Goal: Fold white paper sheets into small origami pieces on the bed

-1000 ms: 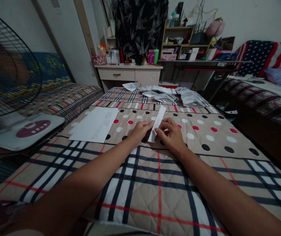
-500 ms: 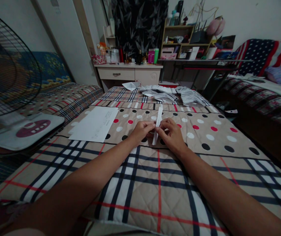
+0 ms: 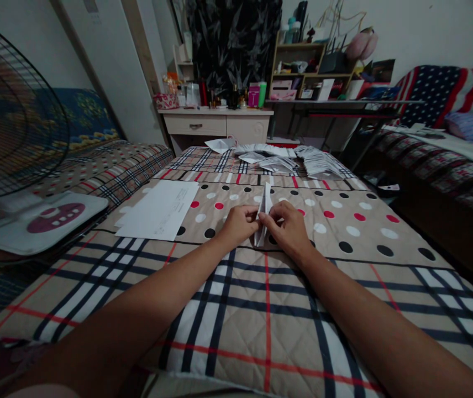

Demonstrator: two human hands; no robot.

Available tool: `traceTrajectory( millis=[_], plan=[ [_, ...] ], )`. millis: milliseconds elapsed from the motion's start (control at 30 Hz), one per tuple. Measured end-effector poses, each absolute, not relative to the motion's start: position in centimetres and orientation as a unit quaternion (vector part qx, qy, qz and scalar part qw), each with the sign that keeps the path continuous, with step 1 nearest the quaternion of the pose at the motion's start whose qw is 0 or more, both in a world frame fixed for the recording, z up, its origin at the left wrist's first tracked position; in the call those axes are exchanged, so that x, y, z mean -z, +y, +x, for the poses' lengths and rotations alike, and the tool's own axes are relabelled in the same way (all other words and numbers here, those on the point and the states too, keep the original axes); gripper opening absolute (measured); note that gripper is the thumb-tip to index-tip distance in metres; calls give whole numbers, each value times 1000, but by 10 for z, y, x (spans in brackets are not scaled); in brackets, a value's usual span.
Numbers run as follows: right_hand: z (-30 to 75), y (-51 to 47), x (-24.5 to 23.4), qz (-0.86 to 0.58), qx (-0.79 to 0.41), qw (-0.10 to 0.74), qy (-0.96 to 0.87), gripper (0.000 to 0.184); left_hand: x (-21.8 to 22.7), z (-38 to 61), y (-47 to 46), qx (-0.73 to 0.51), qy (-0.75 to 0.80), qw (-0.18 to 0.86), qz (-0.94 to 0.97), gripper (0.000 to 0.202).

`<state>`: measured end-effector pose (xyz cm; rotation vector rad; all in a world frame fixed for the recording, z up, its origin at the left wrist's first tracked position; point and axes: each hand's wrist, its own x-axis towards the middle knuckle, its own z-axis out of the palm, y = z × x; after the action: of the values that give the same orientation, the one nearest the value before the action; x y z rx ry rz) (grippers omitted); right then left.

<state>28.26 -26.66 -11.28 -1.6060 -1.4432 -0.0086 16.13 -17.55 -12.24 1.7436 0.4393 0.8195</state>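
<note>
A narrow strip of folded white paper (image 3: 267,198) stands on edge on the bedspread, pointing away from me, its layers slightly parted at the near end. My left hand (image 3: 240,222) pinches it from the left side, near its middle. From the right, my right hand (image 3: 287,225) grips the same paper with thumb and fingers. To the left lie a few flat white sheets (image 3: 159,210) with some handwriting on the top one. Farther back on the bed are many folded white paper pieces (image 3: 319,163), stacked in overlapping rows.
A patterned quilted bedspread (image 3: 236,309) covers the bed under my arms. At the left stands a fan (image 3: 16,116) on a white base (image 3: 46,221). Beyond the bed are a white dresser (image 3: 207,124) and a shelf (image 3: 303,61) full of small items.
The folded paper has tilted a little, and its layers have come apart more at the near end. Both hands have shifted only slightly and keep their hold.
</note>
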Motion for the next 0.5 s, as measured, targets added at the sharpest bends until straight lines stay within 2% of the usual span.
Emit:
traceTrajectory(
  millis=[67,200,267,400,500],
  plan=[
    [282,-265,113,-670,20,464,-579,30,126,163,-176,-377,204,497,754,8],
    [282,-263,112,-695,62,440,-565,22,124,162,-178,-425,237,373,790,42],
    [283,-263,110,-704,79,434,-557,20,119,159,-179,-433,252,287,816,50],
    [288,-264,108,-709,106,431,-548,18,107,152,-182,-406,269,109,867,45],
    [288,-265,108,-699,117,414,-571,19,104,149,-183,-364,248,18,898,40]
  ],
)
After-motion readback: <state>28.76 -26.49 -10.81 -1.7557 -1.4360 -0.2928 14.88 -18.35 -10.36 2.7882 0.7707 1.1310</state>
